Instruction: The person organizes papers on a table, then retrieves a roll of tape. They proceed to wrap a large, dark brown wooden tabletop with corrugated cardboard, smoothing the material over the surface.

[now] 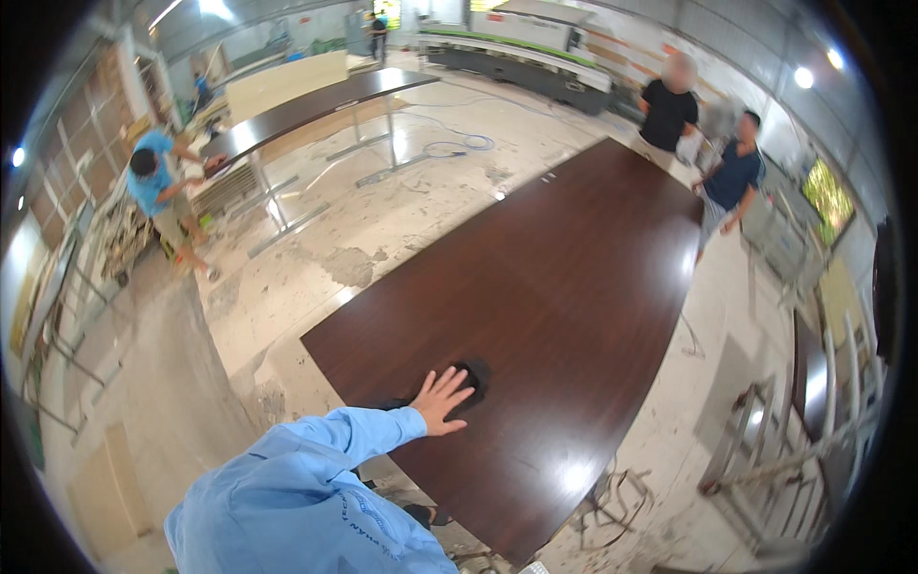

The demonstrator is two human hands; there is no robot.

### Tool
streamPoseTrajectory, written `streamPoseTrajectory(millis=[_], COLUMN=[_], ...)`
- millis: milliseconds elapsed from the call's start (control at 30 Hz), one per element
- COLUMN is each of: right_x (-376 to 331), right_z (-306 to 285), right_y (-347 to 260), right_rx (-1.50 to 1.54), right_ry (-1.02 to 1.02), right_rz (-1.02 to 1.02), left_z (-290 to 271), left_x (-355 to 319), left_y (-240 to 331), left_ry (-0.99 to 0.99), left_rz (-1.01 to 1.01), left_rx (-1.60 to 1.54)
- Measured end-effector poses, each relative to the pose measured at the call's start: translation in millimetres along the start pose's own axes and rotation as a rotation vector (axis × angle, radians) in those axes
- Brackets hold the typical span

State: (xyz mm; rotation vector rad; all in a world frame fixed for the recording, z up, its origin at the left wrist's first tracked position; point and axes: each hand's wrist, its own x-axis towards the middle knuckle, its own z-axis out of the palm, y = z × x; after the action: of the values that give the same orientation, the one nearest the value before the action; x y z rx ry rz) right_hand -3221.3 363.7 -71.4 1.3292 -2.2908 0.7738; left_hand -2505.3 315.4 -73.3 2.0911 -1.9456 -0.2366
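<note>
My left hand point(442, 400) lies palm down near the front left edge of a long dark brown wooden panel point(545, 297), its fingers spread and stretched out. A black patch point(475, 375) shows around the fingertips; whether it is a shadow or a dark pad under the hand, I cannot tell. The light blue sleeve point(368, 432) of my left arm reaches in from the lower left. My right hand is not in view. The panel has a glossy top, with two small pale marks point(547, 177) near its far left edge.
Two people point(667, 110) stand at the panel's far right end. On the left, a person in blue point(158, 187) bends at another dark panel point(316, 107) on metal trestles. A long machine point(516, 57) stands at the back. A metal rack point(794, 459) is at right; a blue hose point(469, 143) lies on the floor.
</note>
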Motion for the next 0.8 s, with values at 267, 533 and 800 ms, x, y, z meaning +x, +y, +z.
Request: streamPoseTrajectory(millis=[267, 533, 800], right_x=[-17.4, -276.4, -527.4], right_z=[-89.0, -206.3, -222.2], right_y=[-383.9, -777.5, -911.0], right_rx=[0.617, 0.891, 0.709], right_ry=[-0.395, -1.395, -2.087], right_rz=[-0.514, -0.998, -1.526], left_z=[-91.0, -182.2, -250.9], left_x=[-73.3, -256.6, -408.8], left_y=[-91.2, -307.0, -392.8], left_ry=[0.503, 0.334, 0.543], left_rz=[-0.017, -0.545, -0.77], left_rx=[-0.529, -1.115, -1.629])
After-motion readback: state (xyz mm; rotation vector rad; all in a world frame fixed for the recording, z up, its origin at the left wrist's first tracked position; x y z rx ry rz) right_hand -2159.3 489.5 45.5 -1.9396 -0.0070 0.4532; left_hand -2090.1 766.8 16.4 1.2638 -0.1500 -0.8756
